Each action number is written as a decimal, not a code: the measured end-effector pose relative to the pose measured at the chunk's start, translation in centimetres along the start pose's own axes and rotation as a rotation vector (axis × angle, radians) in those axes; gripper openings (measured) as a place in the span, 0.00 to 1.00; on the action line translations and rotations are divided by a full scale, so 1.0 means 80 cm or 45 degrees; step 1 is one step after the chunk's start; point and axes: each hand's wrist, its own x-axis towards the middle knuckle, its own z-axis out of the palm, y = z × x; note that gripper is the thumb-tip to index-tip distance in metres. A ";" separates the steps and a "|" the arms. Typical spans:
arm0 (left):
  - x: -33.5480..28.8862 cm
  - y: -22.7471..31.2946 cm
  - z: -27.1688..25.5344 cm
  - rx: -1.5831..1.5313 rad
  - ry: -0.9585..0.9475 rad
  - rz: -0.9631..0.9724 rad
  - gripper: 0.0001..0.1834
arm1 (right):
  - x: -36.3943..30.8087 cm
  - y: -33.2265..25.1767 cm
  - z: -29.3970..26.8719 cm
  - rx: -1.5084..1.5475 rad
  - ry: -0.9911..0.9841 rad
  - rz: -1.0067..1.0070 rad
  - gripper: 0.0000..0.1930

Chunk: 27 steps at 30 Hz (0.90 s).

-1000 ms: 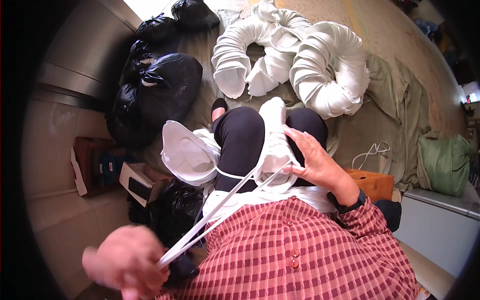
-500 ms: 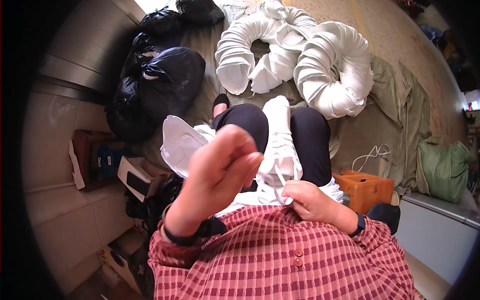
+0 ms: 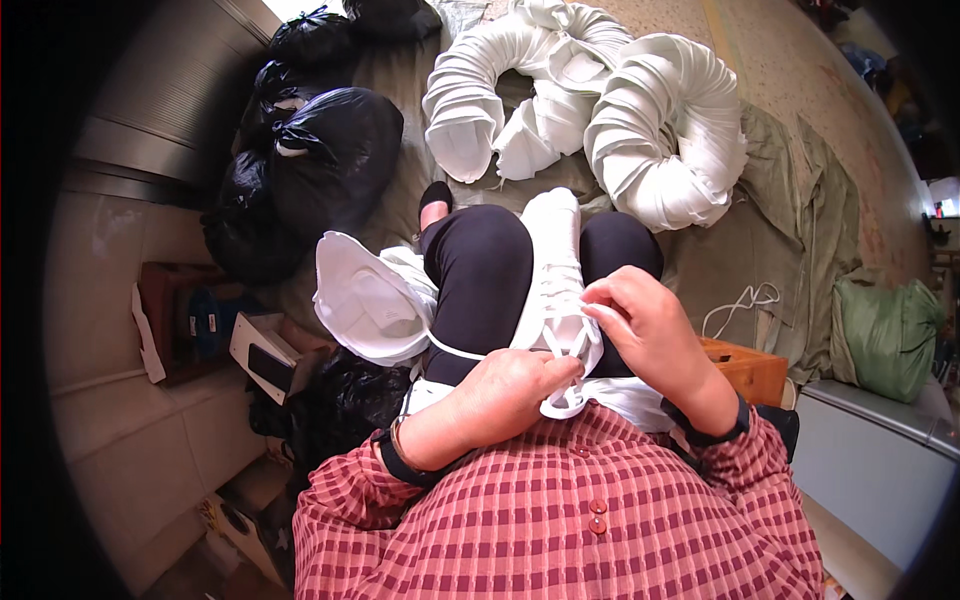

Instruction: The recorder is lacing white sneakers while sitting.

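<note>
A long white laced piece (image 3: 553,235), which looks like nested canvas shoe uppers, lies between my knees, its open end toward my waist. My left hand (image 3: 495,398) is closed in a pinch at that near end. White lace (image 3: 562,407) loops at its fingertips, and one strand runs left across my thigh. My right hand (image 3: 655,325) pinches at the right edge of the laced opening; what exactly lies between its thumb and finger is too small to make out clearly, though lace passes there. Left of my knee sits another group of white uppers (image 3: 368,295).
Thick rings of nested white uppers (image 3: 665,135) lie ahead on a greenish cloth (image 3: 790,230). Black bags (image 3: 335,145) stand at far left. A wooden stool (image 3: 748,372) and a green sack (image 3: 885,335) are at right. A white box (image 3: 268,355) stands at left.
My left hand has come down from a raised position to the lace at the near end. My right hand has moved forward from the near end to the edge of the opening.
</note>
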 end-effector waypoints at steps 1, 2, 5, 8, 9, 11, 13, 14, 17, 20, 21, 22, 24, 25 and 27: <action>-0.001 0.000 0.001 0.007 -0.048 -0.048 0.22 | 0.004 0.004 0.004 0.002 -0.004 0.001 0.09; -0.001 0.000 0.001 0.005 -0.047 -0.051 0.22 | 0.007 0.006 0.008 -0.047 -0.079 0.028 0.09; 0.000 0.003 -0.001 0.061 -0.044 -0.037 0.13 | 0.019 0.006 0.014 -0.120 -0.201 0.033 0.10; 0.000 0.002 -0.002 0.053 -0.036 -0.031 0.13 | 0.034 0.007 0.008 -0.104 -0.343 0.102 0.10; 0.000 0.001 -0.001 0.042 -0.038 -0.032 0.13 | 0.039 0.006 0.005 -0.063 -0.439 0.193 0.10; 0.000 -0.001 0.000 0.029 -0.040 -0.036 0.13 | 0.048 0.003 -0.001 -0.009 -0.545 0.317 0.10; -0.001 -0.004 0.000 0.012 -0.098 -0.081 0.20 | 0.050 0.003 -0.002 0.044 -0.650 0.441 0.10; -0.001 -0.004 0.000 0.010 -0.097 -0.082 0.20 | 0.048 0.006 -0.002 0.002 -0.622 0.321 0.10; 0.002 -0.005 -0.001 -0.015 -0.071 -0.075 0.20 | 0.034 0.024 0.011 -0.254 -0.397 -0.056 0.09; 0.009 -0.008 -0.001 -0.091 -0.037 -0.067 0.20 | 0.026 0.029 0.019 -0.649 -0.169 -0.419 0.11; 0.012 -0.009 -0.001 -0.100 -0.021 -0.064 0.21 | 0.029 0.036 0.017 -0.774 -0.091 -0.645 0.10; 0.013 -0.010 -0.001 -0.108 -0.002 -0.066 0.21 | 0.032 0.042 0.015 -0.892 -0.011 -0.875 0.10; 0.008 -0.011 -0.002 -0.139 0.023 -0.058 0.22 | 0.027 0.051 0.003 -0.881 -0.142 -0.922 0.11; 0.005 -0.013 -0.005 -0.154 0.006 -0.073 0.23 | 0.023 0.053 0.001 -0.765 -0.126 -0.949 0.12; -0.003 -0.017 -0.008 -0.166 -0.012 -0.088 0.23 | 0.013 0.057 0.002 -0.455 -0.124 -0.841 0.13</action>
